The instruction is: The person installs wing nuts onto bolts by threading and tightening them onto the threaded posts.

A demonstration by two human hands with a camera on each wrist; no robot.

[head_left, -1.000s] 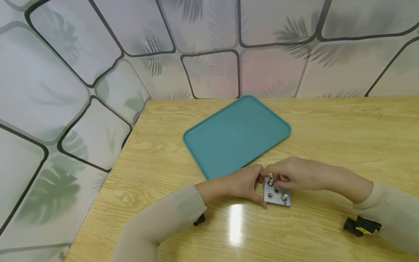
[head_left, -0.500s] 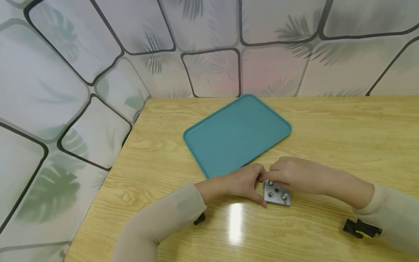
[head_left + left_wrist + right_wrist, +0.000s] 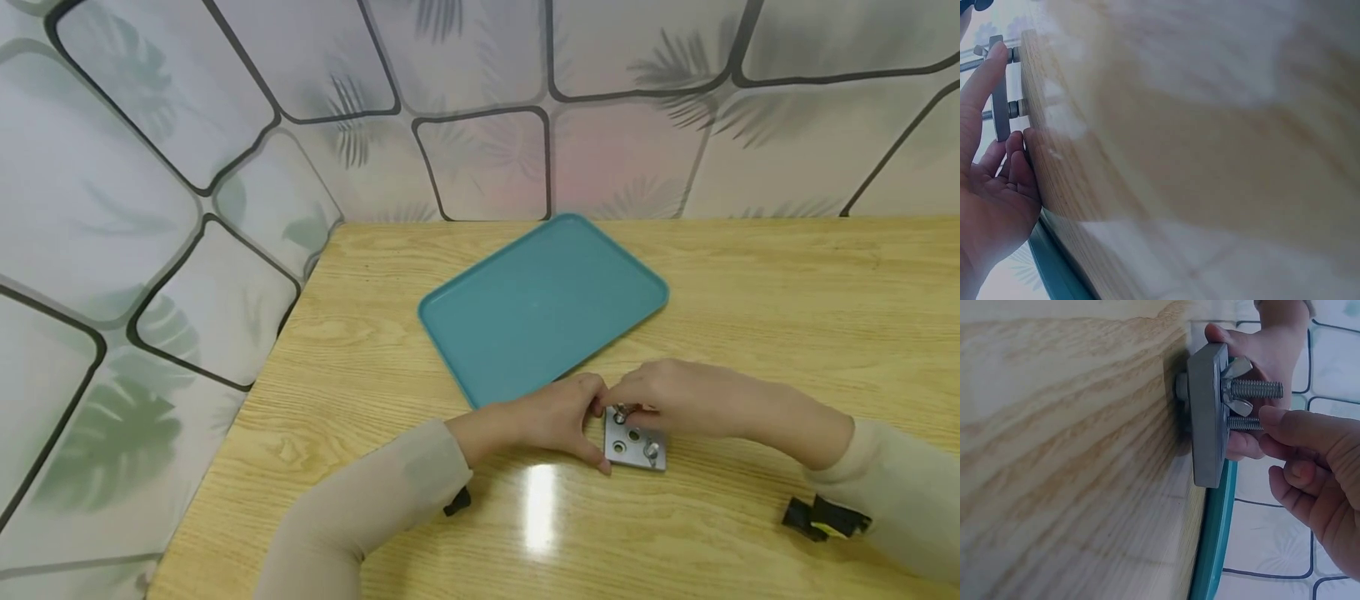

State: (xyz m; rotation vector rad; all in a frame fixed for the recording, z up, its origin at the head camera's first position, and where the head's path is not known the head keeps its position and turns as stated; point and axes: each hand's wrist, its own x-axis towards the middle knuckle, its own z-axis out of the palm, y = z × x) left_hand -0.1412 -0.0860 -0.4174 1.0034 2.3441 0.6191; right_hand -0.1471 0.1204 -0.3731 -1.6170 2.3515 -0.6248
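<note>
A small grey metal plate with holes stands a little off the wooden table on its bolt heads. My left hand holds its left side, the thumb at the near corner and the fingers at the far one. In the right wrist view a wing nut sits low on the nearer bolt. Thumb and index finger of my right hand pinch the upper end of the farther bolt. Bare thread shows below them; whether a wing nut lies between the fingertips is hidden.
A teal tray lies just behind the left hand on the wooden table. Patterned walls border the table at the back and left. A black wrist camera hangs below the right sleeve.
My right hand's fingers roll down over the far-left bolt, then turn back up, baring its metal again. The left hand and plate stay where they are.
</note>
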